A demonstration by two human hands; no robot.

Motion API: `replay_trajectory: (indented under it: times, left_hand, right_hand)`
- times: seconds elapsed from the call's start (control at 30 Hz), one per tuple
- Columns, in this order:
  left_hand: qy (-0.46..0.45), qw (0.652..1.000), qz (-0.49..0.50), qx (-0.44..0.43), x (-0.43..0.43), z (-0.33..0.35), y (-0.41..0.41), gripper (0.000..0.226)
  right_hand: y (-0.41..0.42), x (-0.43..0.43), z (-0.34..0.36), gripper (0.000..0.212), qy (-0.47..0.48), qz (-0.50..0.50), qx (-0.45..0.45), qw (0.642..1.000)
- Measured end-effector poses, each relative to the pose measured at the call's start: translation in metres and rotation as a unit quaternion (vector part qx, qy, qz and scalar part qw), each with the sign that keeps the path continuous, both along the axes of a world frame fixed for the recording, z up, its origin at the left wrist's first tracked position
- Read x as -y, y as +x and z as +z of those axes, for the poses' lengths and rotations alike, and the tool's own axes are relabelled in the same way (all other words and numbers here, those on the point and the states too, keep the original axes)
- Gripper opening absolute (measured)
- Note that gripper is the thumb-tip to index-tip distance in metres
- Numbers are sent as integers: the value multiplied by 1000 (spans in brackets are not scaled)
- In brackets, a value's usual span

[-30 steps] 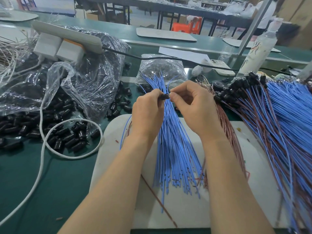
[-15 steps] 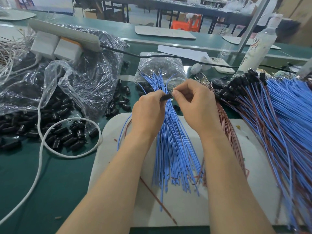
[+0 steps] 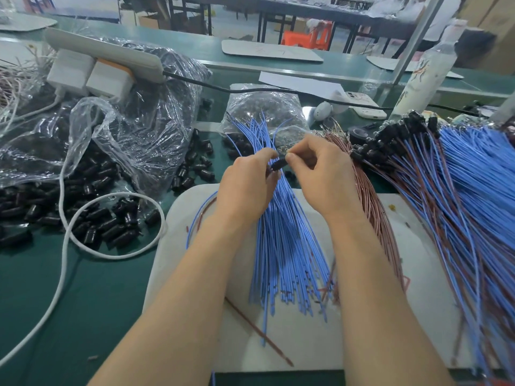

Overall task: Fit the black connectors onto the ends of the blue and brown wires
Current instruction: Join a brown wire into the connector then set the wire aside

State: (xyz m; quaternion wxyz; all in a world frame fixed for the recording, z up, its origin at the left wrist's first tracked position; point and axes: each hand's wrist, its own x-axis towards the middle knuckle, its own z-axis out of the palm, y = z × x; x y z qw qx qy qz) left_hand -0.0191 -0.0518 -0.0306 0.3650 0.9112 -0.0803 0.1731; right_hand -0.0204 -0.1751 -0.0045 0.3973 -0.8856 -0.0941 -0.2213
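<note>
Left hand (image 3: 248, 188), right hand (image 3: 326, 176) on connector (image 3: 279, 164)

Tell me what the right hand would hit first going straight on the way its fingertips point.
The right hand points at the black connector pinched between both hands; just beyond it, probably the left hand, though depth is unclear.

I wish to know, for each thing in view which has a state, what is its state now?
Black connector, pinched between both hands.
Left hand, pinching the connector.
Right hand, pinching the connector.
Blue wires, lying loose on the mat, no connectors fitted.
Finished wires, piled at right, connectors fitted.
Loose connectors, scattered, unfitted.
Plastic bag, open and crumpled.
Chargers, plugged into the power strip.
Bottle, standing upright.
</note>
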Motion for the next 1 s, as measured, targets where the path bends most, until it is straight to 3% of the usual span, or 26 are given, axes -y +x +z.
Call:
replay_trajectory:
  times: [0.23, 0.53, 0.7, 0.93, 1.0]
  left_hand:
    - [-32, 997, -68, -6, -4, -1, 0, 17]
    - [-28, 997, -68, 30, -5, -2, 0, 15]
    - [-62, 997, -45, 1, -2, -1, 1, 14]
    - [-53, 998, -7, 29, -1, 0, -1, 13]
    - [-51, 998, 32, 22, -4, -2, 1, 13]
  right_hand:
    - [8, 18, -6, 14, 92, 45, -98, 990]
    - [7, 17, -7, 18, 176, 81, -125, 973]
    - [6, 7, -8, 16, 138, 29, -78, 987]
    - [1, -5, -6, 5, 71, 20, -2, 997]
    - [2, -3, -5, 4, 92, 2, 28, 995]
